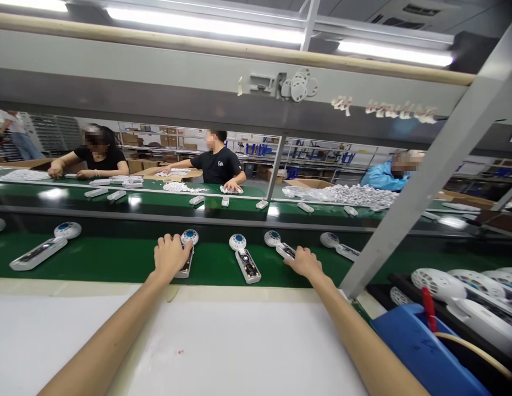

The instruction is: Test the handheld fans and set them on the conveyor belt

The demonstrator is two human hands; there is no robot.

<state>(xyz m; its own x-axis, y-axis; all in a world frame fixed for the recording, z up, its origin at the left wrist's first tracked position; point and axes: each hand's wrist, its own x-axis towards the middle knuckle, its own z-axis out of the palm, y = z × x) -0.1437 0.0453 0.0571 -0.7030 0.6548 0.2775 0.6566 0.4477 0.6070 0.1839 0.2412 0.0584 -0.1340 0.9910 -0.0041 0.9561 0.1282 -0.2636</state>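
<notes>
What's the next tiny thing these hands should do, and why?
I'd guess the right hand should gently slide the white device beside it toward the white work surface. That hand is at the device's near end, and the surface lies just this side of the green belt. The left hand is at another device.

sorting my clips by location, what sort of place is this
Likely a factory assembly line: a green conveyor bears white devices, some with open casings, and co-workers work beyond it beside piled white parts.
</notes>
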